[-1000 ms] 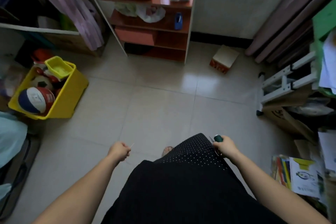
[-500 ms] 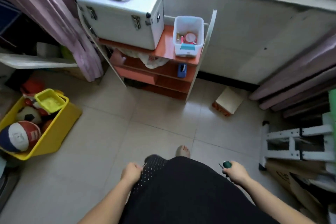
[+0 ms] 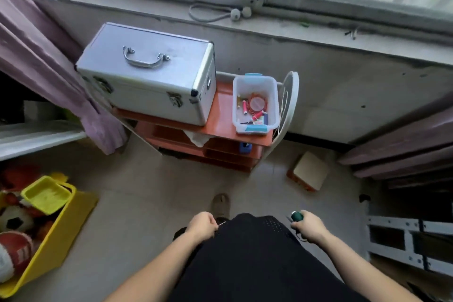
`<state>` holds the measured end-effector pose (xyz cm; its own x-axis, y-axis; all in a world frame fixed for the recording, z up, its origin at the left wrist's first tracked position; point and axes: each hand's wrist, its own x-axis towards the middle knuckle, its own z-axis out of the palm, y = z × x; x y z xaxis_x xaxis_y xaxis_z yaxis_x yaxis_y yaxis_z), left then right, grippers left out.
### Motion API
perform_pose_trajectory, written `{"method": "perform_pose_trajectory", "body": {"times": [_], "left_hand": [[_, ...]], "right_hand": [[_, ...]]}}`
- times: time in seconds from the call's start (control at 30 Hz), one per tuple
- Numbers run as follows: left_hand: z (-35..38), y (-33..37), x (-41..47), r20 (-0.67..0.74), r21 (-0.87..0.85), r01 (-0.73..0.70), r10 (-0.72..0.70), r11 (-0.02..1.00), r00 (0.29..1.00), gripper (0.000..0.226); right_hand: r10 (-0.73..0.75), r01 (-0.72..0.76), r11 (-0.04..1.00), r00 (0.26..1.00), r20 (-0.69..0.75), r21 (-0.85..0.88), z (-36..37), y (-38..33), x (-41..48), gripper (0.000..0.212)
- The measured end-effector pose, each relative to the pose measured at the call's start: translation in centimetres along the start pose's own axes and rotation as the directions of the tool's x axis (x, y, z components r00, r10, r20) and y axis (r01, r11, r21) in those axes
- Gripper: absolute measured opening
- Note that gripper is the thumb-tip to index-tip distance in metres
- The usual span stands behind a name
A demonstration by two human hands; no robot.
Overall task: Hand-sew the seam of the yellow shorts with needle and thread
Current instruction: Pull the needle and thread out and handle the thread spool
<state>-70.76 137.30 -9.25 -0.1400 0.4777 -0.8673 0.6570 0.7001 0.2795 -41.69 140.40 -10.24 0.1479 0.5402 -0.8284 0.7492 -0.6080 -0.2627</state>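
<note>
My left hand (image 3: 202, 226) is curled and pinches a thin needle (image 3: 222, 223) whose tip sticks out to the right. My right hand (image 3: 309, 227) grips a dark green thread spool (image 3: 297, 216), with small metal scissors partly showing at the same hand. Both hands hang low in front of my black dotted skirt (image 3: 255, 252). A white plastic sewing box (image 3: 256, 105) with red thread spools inside stands on the orange shelf (image 3: 220, 115) ahead. The yellow shorts are not in view.
A silver metal case (image 3: 149, 73) sits on the shelf's left part. A purple curtain (image 3: 49, 76) hangs at left. A yellow bin (image 3: 56, 230) of balls and toys is on the floor at left, a small box (image 3: 309, 171) at right, a white frame (image 3: 407, 240) at far right.
The view has tilted up and moved nearer the shelf, bringing the window and sill into sight. Both hands keep their hold and stay low by the skirt.
</note>
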Motion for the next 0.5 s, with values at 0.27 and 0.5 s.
{"method": "perform_pose_trajectory", "body": {"times": [0.27,0.5], "left_hand": [[-8.7,1.1,5.5,-0.074,0.127,0.091,-0.082,0.988,0.994,0.029],[-8.1,5.7,7.7,-0.066,-0.044,0.160,-0.162,0.986,0.985,0.031]], "right_hand": [[-0.098,0.137,0.951,0.984,-0.149,0.278,-7.1,-9.1,1.0,0.012],[-0.303,0.350,0.848,0.936,-0.177,0.398,-16.0,-16.8,2.3,0.009]]}}
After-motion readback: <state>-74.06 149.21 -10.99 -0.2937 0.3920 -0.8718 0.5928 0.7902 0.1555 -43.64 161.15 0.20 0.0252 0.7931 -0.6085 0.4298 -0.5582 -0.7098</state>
